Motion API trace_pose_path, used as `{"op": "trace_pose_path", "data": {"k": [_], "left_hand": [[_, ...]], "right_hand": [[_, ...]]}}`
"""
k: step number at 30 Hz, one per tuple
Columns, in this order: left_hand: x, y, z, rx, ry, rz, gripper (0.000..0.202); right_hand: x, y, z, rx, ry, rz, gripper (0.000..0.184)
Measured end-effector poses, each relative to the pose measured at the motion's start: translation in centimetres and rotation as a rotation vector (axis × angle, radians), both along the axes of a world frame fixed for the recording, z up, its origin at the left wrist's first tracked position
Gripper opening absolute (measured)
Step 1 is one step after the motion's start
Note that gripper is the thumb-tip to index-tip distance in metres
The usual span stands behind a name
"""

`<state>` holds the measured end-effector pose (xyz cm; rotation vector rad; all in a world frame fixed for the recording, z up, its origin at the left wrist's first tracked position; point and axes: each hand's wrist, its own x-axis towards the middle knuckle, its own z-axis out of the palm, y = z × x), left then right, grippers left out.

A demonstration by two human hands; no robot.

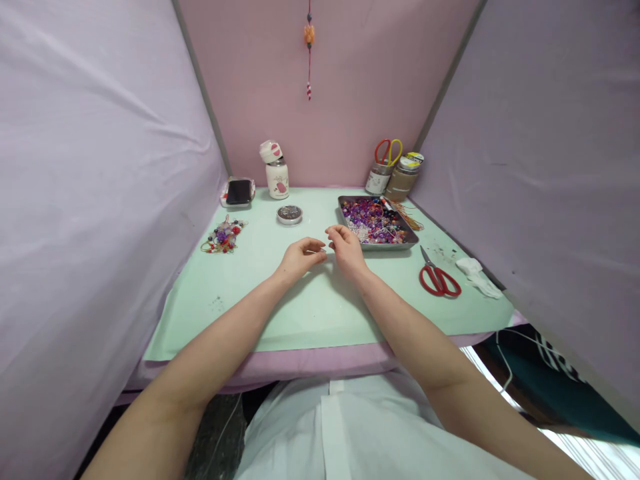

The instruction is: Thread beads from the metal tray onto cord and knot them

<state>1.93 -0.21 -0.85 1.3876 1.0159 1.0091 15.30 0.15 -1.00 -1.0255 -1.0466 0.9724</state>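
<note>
My left hand [299,257] and my right hand [345,250] meet over the middle of the pale green table mat [310,313]. Both have their fingers curled into a pinch, fingertips almost touching. A thin thread or wire seems to run between them, too fine to name. Just to the right of my right hand is a metal tray [411,240] filled with purple and mixed beads [370,220]. A small round tin [290,214] sits beyond my left hand.
Finished beaded pieces [224,237] lie at the left. A phone [239,192] and a white flask [277,173] stand at the back. Two jars, one with scissors [389,155], stand at the back right. Red scissors [436,275] and white cloth [479,275] lie at the right. Fabric walls enclose three sides.
</note>
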Motion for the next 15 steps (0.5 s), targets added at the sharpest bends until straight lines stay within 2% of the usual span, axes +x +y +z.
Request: {"op": "trace_pose_path", "data": {"k": [8, 15], "left_hand": [[0.07, -0.24, 0.25, -0.109, -0.160, -0.050, 0.027], [-0.19, 0.37, 0.14, -0.179, -0.282, 0.010, 0.023]], "right_hand": [[0.39, 0.34, -0.46, -0.026, 0.042, 0.048, 0.022], [0.39, 0.28, 0.15, -0.082, 0.072, 0.054, 0.033]]}}
